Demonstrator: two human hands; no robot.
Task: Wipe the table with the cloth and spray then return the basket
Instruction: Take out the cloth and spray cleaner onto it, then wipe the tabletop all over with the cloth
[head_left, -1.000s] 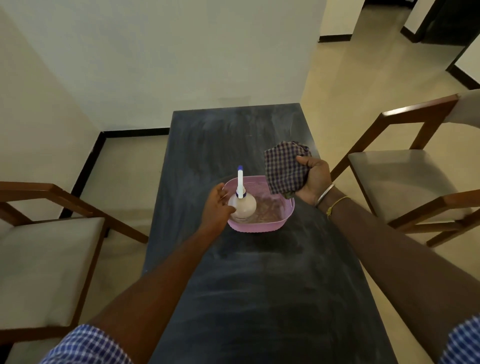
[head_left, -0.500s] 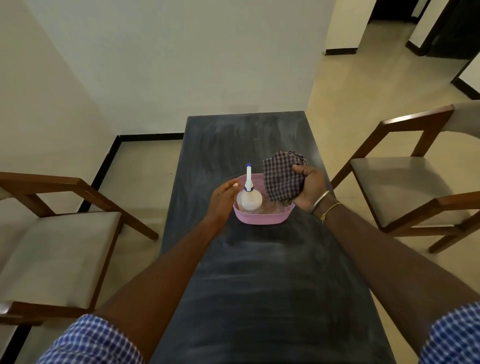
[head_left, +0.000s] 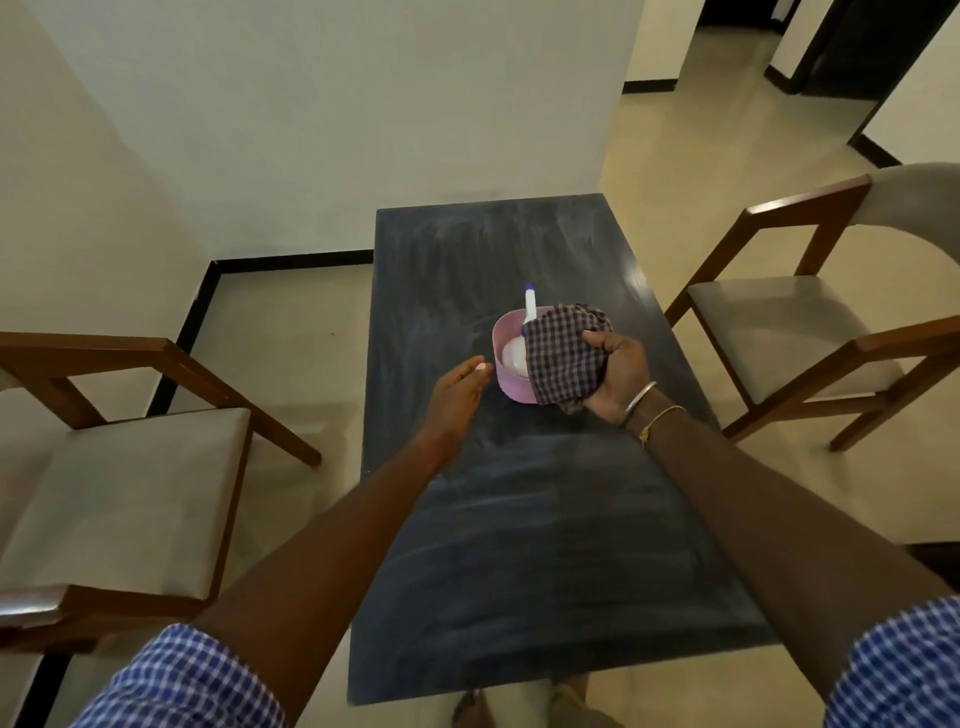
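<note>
At 2 o'clock from the open, empty left hand (head_left: 457, 387) sits the basket (head_left: 506, 374); right hand (head_left: 618, 374) grips the cloth (head_left: 563, 348).

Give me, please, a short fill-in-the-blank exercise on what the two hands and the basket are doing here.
1. The checked cloth is bunched in the ____ hand.
2. The white spray bottle stands inside the ____ basket.
3. The left hand is open and holds ____.
4. The basket rests on the dark ____.

Missing words: right; pink; nothing; table
</note>
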